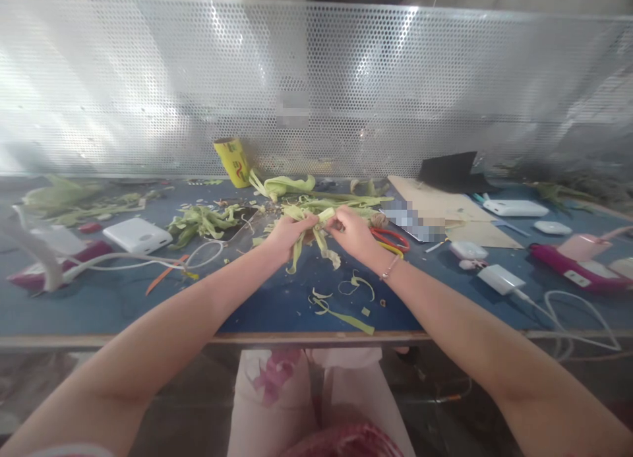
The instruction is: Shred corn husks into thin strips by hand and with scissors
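My left hand [287,236] and my right hand [356,234] meet over the middle of the blue table [277,299], both closed on a bundle of pale green leaf strips [320,227]. Loose ends of the strips hang down between the two hands. A bracelet sits on my right wrist. Just behind my right hand lie red-handled scissors [393,238]. More green leaves [297,192] are piled behind the hands.
A yellow roll [232,161] stands at the back by the perforated metal screen [316,81]. White power banks [137,235] and cables lie left and right. Cardboard [445,210], a pink device [568,262] and leaf scraps [341,302] are spread around.
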`<act>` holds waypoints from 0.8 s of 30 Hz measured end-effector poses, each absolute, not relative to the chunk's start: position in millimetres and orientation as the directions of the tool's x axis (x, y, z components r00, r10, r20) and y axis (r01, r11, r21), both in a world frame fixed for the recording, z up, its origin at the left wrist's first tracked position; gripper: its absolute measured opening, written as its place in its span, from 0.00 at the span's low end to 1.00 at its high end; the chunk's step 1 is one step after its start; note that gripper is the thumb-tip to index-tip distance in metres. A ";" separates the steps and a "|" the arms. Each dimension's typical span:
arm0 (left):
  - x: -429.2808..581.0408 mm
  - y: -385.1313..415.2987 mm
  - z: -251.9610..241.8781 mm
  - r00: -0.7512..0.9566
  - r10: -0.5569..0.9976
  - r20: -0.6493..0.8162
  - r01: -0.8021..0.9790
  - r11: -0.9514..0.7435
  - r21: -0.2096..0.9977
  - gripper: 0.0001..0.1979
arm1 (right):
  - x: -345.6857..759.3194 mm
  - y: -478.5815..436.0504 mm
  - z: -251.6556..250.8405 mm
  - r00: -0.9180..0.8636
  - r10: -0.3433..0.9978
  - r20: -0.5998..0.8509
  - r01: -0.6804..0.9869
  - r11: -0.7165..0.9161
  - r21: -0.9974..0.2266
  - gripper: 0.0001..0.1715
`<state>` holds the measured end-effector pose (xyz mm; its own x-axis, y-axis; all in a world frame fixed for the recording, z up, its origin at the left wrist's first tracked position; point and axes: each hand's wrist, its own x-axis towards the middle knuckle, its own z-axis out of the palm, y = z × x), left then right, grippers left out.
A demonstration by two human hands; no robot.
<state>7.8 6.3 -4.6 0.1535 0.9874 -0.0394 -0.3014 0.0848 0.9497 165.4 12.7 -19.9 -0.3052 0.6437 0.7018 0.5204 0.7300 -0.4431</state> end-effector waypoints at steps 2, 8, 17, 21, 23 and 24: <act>8.5 6.4 -5.6 0.158 0.987 -0.042 -0.295 0.088 0.951 0.06 | 165.6 14.3 -21.6 -0.315 0.630 0.710 0.522 0.740 -0.424 0.07; 7.9 7.8 -8.0 0.172 0.984 -0.047 -0.292 0.096 0.952 0.07 | 165.9 15.2 -22.9 -0.317 0.653 0.688 0.520 0.726 -0.450 0.07; 8.9 5.3 -3.5 0.147 0.988 -0.043 -0.304 0.087 0.949 0.05 | 167.6 6.0 -16.5 -0.301 0.630 0.716 0.508 0.741 -0.439 0.07; 9.2 4.4 -3.2 0.108 0.993 -0.046 -0.289 0.076 0.954 0.06 | 170.1 4.1 -16.7 -0.318 0.616 0.721 0.533 0.745 -0.401 0.05; 9.2 4.3 -3.5 0.089 0.995 -0.048 -0.280 0.072 0.957 0.06 | 172.0 3.3 -16.0 -0.363 0.592 0.720 0.569 0.752 -0.333 0.06; 9.3 4.3 -3.7 0.086 0.995 -0.049 -0.279 0.071 0.958 0.07 | 173.0 3.0 -15.4 -0.397 0.574 0.717 0.589 0.758 -0.281 0.06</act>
<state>9.3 4.3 -3.7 0.0858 0.9951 -0.0486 -0.2793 0.0708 0.9576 173.0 3.0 -15.4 -0.3968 0.5735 0.7167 0.5885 0.7581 -0.2809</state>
